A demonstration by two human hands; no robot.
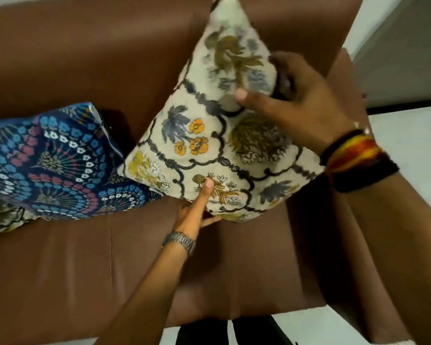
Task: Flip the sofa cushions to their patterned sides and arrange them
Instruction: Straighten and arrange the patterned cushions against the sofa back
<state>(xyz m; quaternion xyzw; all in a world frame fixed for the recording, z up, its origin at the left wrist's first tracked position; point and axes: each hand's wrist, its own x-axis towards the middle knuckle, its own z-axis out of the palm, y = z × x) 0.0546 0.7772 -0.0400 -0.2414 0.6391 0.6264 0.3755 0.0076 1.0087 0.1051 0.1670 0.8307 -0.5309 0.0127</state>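
We see the cream floral cushion (224, 135) tilted on its corner toward the sofa (60, 257) back's right end, left hand (197, 210) clamped on its lower edge, right hand (301, 103) on its upper right edge.

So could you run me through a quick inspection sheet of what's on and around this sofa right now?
Surface: brown sofa, seat mostly bare, backrest behind.
Job's things: cream floral cushion held tilted on one corner, patterned side toward the camera; blue patterned cushion lying at the left, partly over a third cream cushion at the frame edge.
Clutter: nothing seen.
Hands: left hand grips the cream floral cushion's lower edge, thumb on the front; right hand grips its upper right side. Metal watch on left wrist, thread bands on right.
Cables: nothing seen.
Surroundings: pale floor to the right; wall beyond.
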